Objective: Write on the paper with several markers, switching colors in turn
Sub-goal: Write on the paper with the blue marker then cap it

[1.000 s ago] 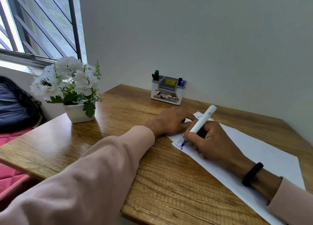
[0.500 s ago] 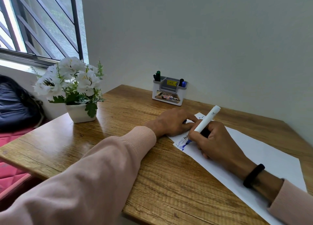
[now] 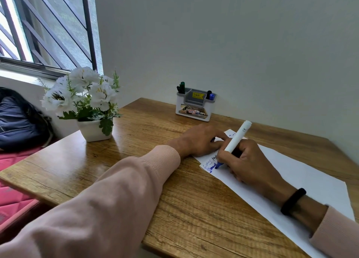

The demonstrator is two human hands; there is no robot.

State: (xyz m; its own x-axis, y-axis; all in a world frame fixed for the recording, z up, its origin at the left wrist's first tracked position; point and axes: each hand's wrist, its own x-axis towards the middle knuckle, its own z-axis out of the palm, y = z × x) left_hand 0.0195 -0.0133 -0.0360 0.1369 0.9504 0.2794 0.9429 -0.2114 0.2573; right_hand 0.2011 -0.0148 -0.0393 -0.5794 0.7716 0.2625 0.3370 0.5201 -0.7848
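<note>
A white sheet of paper (image 3: 303, 172) lies on the wooden table (image 3: 147, 145), with short lines of handwriting near its left corner. My right hand (image 3: 246, 160) grips a white marker (image 3: 238, 136) with a blue tip, the tip touching the paper at a fresh blue scribble (image 3: 212, 168). My left hand (image 3: 198, 140) rests curled on the paper's far left corner; something dark shows between its fingers, too hidden to identify. A white and grey marker holder (image 3: 194, 110) stands by the wall with green, black and blue markers in it.
A white pot of white artificial flowers (image 3: 87, 102) stands on the table's left part. A dark bag (image 3: 17, 121) and pink bedding (image 3: 11, 199) lie beyond the left edge. The wall closes the back and right sides. A black band circles my right wrist.
The blue scribble has grown rightwards as my right hand moved the marker tip along the line. My left hand has stayed on the paper's corner.
</note>
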